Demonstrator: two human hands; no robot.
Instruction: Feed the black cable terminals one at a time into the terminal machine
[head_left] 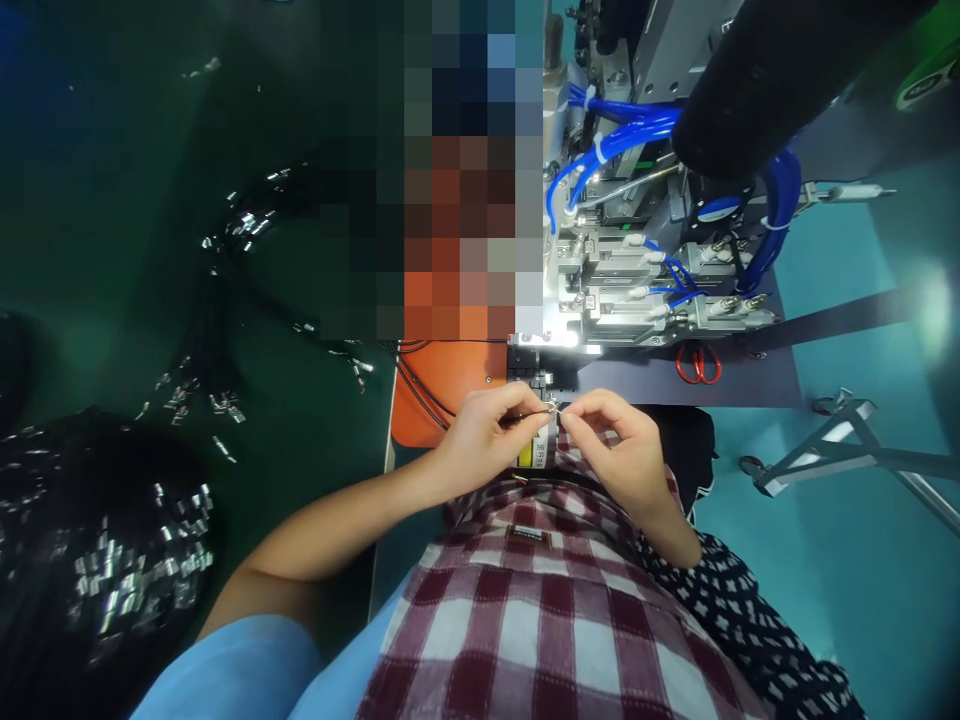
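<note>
Close in front of my checkered apron, both hands meet over the front edge of the machine. My left hand [491,440] is closed in a pinch on a thin black cable [534,413], near the cable's end. Fine pale wires [553,407] stick out there, between the two hands. My right hand [619,440] pinches these wire ends between thumb and forefinger. Just behind the fingertips sits a small dark metal fixture [525,362]. Below them a label with yellow and white areas [534,452] is partly covered by my left hand.
An orange work surface [420,425] with black cables lies left of the fixture. Metal cylinders with blue air tubes [649,125] rise behind. Red-handled scissors [698,365] lie at the right. Black cable bundles with shiny ends [142,560] fill the left. Part of the view is pixelated.
</note>
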